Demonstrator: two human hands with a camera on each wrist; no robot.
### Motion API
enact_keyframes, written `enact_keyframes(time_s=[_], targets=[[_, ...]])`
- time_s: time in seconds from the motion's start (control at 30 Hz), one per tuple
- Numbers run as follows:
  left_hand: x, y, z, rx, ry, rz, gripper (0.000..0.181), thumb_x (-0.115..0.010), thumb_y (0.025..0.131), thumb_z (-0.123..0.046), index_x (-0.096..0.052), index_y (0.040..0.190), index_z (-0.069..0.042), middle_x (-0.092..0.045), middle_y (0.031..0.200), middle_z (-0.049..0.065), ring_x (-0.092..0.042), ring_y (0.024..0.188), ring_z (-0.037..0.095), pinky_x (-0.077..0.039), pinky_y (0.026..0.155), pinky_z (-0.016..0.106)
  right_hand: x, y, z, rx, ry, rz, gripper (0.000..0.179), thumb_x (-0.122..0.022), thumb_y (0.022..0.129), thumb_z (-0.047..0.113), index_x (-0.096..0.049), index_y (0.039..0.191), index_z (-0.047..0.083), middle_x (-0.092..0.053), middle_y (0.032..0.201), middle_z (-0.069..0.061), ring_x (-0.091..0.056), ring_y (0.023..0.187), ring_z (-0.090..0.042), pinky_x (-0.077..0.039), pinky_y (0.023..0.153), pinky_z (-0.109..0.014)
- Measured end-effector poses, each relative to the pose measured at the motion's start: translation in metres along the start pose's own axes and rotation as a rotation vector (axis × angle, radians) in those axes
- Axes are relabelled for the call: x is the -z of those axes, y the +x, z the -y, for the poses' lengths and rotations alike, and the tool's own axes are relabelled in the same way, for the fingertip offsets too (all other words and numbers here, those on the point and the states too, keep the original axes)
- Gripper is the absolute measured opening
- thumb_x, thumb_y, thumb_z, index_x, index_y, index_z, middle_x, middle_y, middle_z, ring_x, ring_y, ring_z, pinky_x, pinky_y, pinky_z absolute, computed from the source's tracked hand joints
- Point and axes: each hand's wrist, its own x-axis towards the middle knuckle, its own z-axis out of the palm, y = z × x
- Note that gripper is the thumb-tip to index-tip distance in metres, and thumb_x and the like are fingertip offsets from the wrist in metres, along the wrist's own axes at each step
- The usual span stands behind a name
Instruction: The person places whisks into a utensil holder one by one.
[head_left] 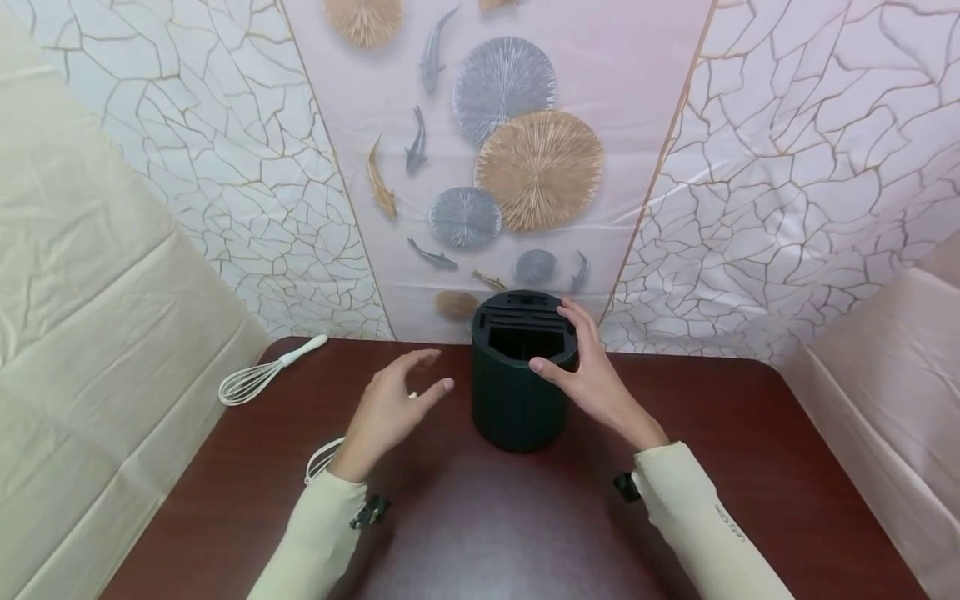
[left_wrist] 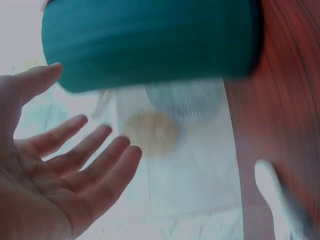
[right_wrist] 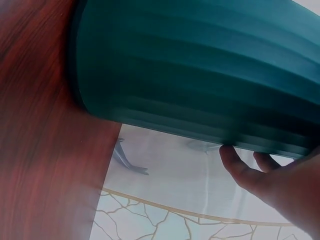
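The dark green container [head_left: 519,404] is standing upright just below frame centre; the right hand [head_left: 597,379] is gripping its rim from the right, while the left hand [head_left: 385,409] is hovering just left, fingers relaxed.

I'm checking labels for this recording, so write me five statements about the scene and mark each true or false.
1. The right hand is at the rim of the dark green utensil holder. True.
2. The dark green utensil holder lies on its side. False: it stands upright on the table.
3. The left hand holds nothing. True.
4. A white whisk lies near the table's far left corner. True.
5. The dark green utensil holder's top is sealed. False: it has slots and a wide opening.
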Motion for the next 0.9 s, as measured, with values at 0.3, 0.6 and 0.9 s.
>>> enact_keyframes(time_s=[0.3, 0.6, 0.9], targets=[[0.02, -0.013, 0.062, 0.107, 0.331, 0.077, 0.05, -0.076, 0.096, -0.043, -0.07, 0.136, -0.013, -0.07, 0.132, 0.012, -0.066, 0.12, 0.038, -0.055, 0.088, 0.063, 0.0, -0.003, -0.001, -0.017, 0.026, 0.009, 0.095, -0.074, 0.097, 0.051, -0.017, 0.169, 0.027, -0.003, 0.176, 0.01, -0.009, 0.162, -0.03, -0.021, 0.12, -0.074], [0.026, -0.022, 0.109, 0.119, 0.416, 0.219, 0.043, -0.081, 0.093, -0.034, -0.074, 0.125, -0.006, -0.074, 0.115, 0.012, -0.071, 0.101, 0.033, -0.057, 0.077, 0.057, 0.001, 0.001, -0.001, -0.007, 0.019, -0.001, 0.094, -0.073, 0.098, 0.052, -0.018, 0.168, 0.025, -0.002, 0.176, 0.009, -0.009, 0.161, -0.032, -0.021, 0.12, -0.074], [0.021, -0.026, 0.124, 0.146, 0.453, 0.256, 0.031, -0.081, 0.094, -0.027, -0.076, 0.118, -0.008, -0.073, 0.103, 0.007, -0.07, 0.089, 0.028, -0.056, 0.071, 0.054, 0.0, 0.0, -0.002, -0.011, 0.019, 0.015, 0.094, -0.072, 0.098, 0.052, -0.015, 0.169, 0.026, -0.001, 0.176, 0.011, -0.008, 0.162, -0.031, -0.021, 0.12, -0.075]])
